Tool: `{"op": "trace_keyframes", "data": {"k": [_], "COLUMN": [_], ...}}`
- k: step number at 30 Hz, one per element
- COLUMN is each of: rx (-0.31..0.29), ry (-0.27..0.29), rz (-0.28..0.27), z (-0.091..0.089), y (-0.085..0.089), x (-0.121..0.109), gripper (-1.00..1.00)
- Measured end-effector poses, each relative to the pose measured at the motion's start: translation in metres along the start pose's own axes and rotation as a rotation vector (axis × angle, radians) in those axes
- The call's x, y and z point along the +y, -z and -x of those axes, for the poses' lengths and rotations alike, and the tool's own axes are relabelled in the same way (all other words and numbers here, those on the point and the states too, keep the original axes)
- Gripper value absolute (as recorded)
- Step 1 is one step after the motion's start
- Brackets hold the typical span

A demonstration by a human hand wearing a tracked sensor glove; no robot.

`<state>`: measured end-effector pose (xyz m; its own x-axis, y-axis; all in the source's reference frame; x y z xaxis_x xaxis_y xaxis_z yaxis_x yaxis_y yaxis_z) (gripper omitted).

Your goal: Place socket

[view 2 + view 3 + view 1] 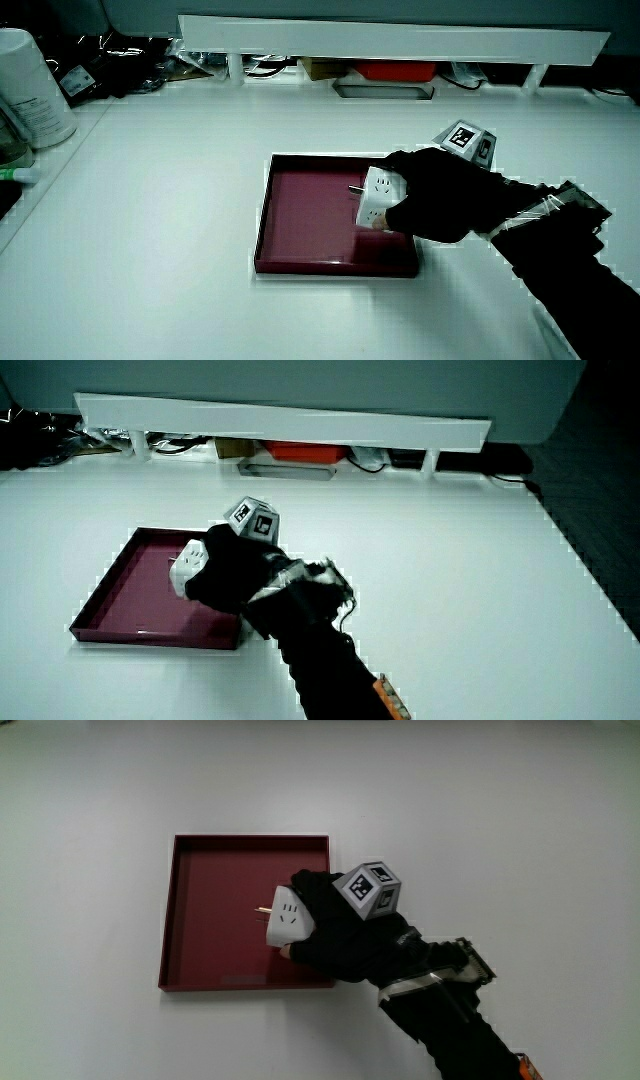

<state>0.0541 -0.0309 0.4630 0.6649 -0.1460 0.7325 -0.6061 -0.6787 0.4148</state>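
Note:
A white socket adapter (288, 916) with metal prongs is held over the dark red square tray (205, 920). The black-gloved hand (335, 925) is shut on the socket, gripping it over the tray's edge nearest the forearm. The patterned cube (372, 888) sits on the hand's back. In both side views the socket (378, 197) (189, 563) shows its slotted face above the tray (300, 225) (130, 595), held by the hand (445, 195) (235, 575). Whether the socket touches the tray floor cannot be told.
The tray lies on a white table (100, 800). A low white partition (390, 40) runs along the table's edge farthest from the person, with cables and a red item under it. A white cylindrical container (35, 85) stands at the table's corner.

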Motion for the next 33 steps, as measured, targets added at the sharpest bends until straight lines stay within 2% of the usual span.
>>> {"op": "trace_keyframes", "data": {"k": [3,4,6,8,10,16,17,19,23,26,33], "rx": [-0.028,-0.031,-0.027,-0.01,-0.014,-0.005,0.007,0.019,0.004,0.026,0.028], "ry": [0.024,0.016,0.026,0.025,0.031,0.058,0.045,0.059,0.075,0.078,0.094], "rz": [-0.001,0.013,0.018,0.044,0.035,0.065,0.063,0.076,0.09,0.086,0.094], "z": [0.004,0.003,0.002,0.001,0.003,-0.007,-0.004,-0.006,-0.013,-0.017,-0.017], "y": [0.007,0.01,0.014,0.019,0.021,0.032,0.031,0.034,0.041,0.043,0.044], "x": [0.007,0.01,0.014,0.019,0.022,0.033,0.032,0.033,0.037,0.038,0.039], "gripper": [0.0,0.0,0.0,0.0,0.0,0.0,0.0,0.0,0.0,0.0,0.0]}}
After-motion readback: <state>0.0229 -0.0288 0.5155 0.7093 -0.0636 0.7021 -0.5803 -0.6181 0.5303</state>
